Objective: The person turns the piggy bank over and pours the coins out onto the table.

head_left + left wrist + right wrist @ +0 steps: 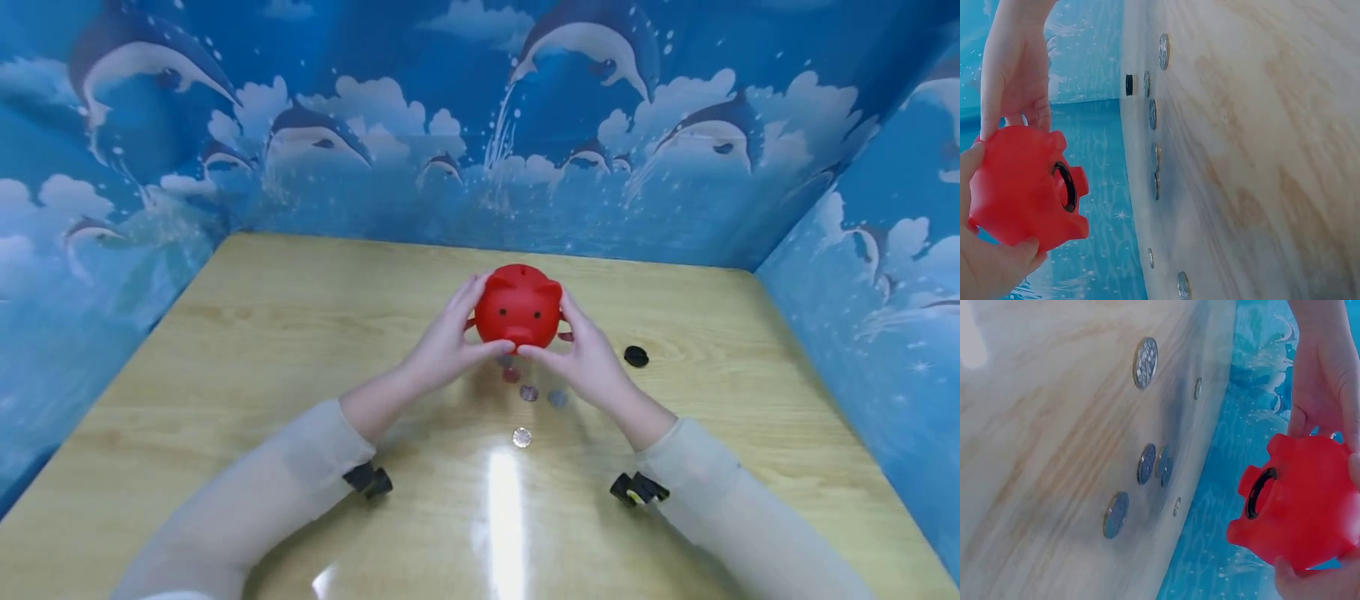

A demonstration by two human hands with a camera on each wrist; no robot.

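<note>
Between both hands, a red piggy bank (517, 307) is held up off the table, its snout toward me. My left hand (450, 333) grips its left side and my right hand (588, 354) grips its right side, the thumbs meeting under the snout. In the left wrist view the belly shows a round black-rimmed hole (1065, 186) with no plug in it. Several coins lie on the table below, among them a silver coin (522, 437) nearest me and a darker coin (528, 392) closer to the bank.
A black round plug (636, 357) lies on the wooden table (300, 333) to the right of the right hand. Blue dolphin-print curtains (465, 200) stand along the back and both sides. A bright light reflection crosses the table's front middle.
</note>
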